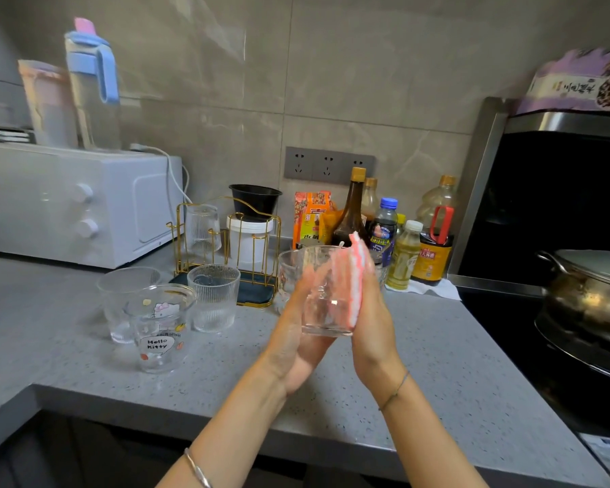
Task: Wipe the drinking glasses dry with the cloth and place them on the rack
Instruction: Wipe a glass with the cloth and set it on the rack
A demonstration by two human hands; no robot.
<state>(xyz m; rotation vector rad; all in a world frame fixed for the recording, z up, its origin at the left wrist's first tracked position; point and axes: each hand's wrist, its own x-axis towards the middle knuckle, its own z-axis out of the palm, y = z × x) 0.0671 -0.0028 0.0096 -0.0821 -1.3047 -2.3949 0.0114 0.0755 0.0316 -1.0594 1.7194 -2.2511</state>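
A clear drinking glass (pixel 326 308) is held up above the grey counter (pixel 437 364). My left hand (pixel 293 350) grips it from the left and below. My right hand (pixel 374 329) holds a pink cloth (pixel 354 276) against the glass's right side; its thumb is hidden. The gold wire rack (pixel 277 241) stands behind on a dark tray, with one ribbed glass (pixel 202 227) upside down on it. On the counter to the left stand a ribbed glass (pixel 213 297), a Hello Kitty glass (pixel 161 329) and a plain glass (pixel 120 301). Another glass (pixel 288 267) stands just behind the held one.
A white microwave (pixel 67 202) fills the back left. A white tub (pixel 249 241) topped by a black bowl (pixel 255 200) sits behind the rack. Several sauce bottles (pixel 384 234) crowd the back wall. A lidded pot (pixel 592 290) sits on the stove at right.
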